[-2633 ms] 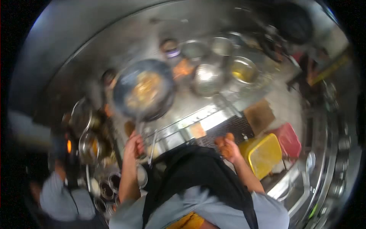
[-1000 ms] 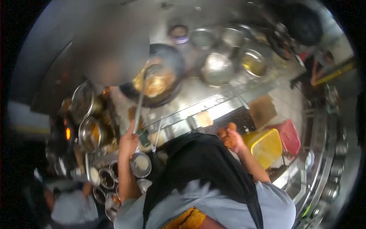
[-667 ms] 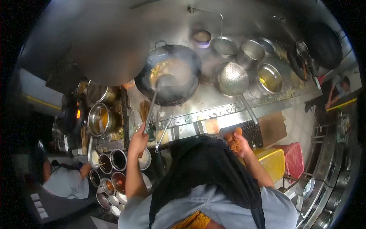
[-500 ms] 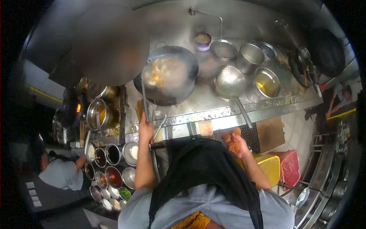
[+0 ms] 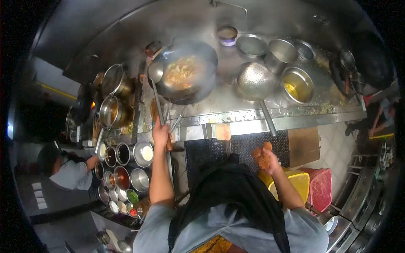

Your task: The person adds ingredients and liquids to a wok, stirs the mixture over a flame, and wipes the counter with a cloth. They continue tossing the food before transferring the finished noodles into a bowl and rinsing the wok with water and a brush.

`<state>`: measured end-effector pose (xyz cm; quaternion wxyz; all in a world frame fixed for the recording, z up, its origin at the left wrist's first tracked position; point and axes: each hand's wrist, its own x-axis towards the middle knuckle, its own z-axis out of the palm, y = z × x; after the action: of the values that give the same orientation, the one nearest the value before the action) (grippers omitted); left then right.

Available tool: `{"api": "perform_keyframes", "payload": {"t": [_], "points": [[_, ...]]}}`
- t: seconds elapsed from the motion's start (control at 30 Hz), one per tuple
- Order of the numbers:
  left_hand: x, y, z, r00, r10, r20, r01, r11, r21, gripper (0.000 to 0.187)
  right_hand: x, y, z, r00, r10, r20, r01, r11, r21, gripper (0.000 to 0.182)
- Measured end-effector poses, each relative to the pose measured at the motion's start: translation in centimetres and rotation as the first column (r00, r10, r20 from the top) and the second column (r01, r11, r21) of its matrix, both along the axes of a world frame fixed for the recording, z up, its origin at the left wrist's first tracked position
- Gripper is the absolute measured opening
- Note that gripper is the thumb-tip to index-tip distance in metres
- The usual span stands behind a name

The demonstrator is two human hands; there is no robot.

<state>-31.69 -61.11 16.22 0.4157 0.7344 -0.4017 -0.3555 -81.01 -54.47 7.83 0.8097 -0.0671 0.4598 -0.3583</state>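
My left hand [image 5: 160,135] is closed around the long handle of a ladle [image 5: 156,72], near its wooden end. The ladle's round metal bowl is at the left rim of a steaming black wok [image 5: 207,78]. Cooked food in light and brown pieces [image 5: 184,72] lies in the wok, partly veiled by steam. In front of my body, away from the stove, my right hand [image 5: 272,164] grips a crumpled orange-brown cloth [image 5: 261,158].
A perforated strainer [image 5: 255,82] rests right of the wok, its handle past the stove edge. Nearby stand metal pots [image 5: 296,86]. Seasoning containers [image 5: 122,177] fill the left side, where a co-worker [image 5: 71,173] stands. Yellow [image 5: 297,185] and red bins [image 5: 320,189] stand at right.
A dark, blurred round shape at upper left is gone, and the ladle's bowl now shows at the wok's rim. The view has shifted slightly. Both hands keep their holds.
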Motion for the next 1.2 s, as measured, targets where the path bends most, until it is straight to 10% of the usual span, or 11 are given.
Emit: {"api": "perform_keyframes", "payload": {"t": [0.1, 0.2, 0.5, 0.87, 1.2], "points": [[-1.3, 5.4, 3.6, 0.78, 0.129, -0.612, -0.203, 0.978, -0.052, 0.065, 0.8, 0.4, -0.2, 0.983, 0.092, 0.161, -0.086, 0.995, -0.044, 0.039], [-0.4, 13.0, 6.6, 0.595, 0.098, -0.798, -0.242, 0.968, -0.062, 0.063, 3.3, 1.0, -0.8, 0.974, 0.218, 0.07, -0.217, 0.976, -0.022, 0.035], [3.4, 34.3, 9.0, 0.682, 0.342, -0.646, -0.304, 0.937, 0.175, 0.063, 16.7, 6.2, -0.7, 0.958, 0.266, -0.108, -0.265, 0.964, 0.02, 0.046], [6.5, 39.5, 4.5, 0.808, 0.414, -0.418, -0.295, 0.9, 0.322, 0.065, 20.4, 10.5, -1.8, 0.937, 0.345, -0.047, -0.345, 0.938, 0.009, 0.049], [6.0, 37.9, 9.9, 0.519, 0.449, -0.728, -0.37, 0.885, 0.282, 0.048, 21.0, 8.3, -1.6, 0.943, 0.33, 0.038, -0.332, 0.941, 0.06, 0.04]]}}
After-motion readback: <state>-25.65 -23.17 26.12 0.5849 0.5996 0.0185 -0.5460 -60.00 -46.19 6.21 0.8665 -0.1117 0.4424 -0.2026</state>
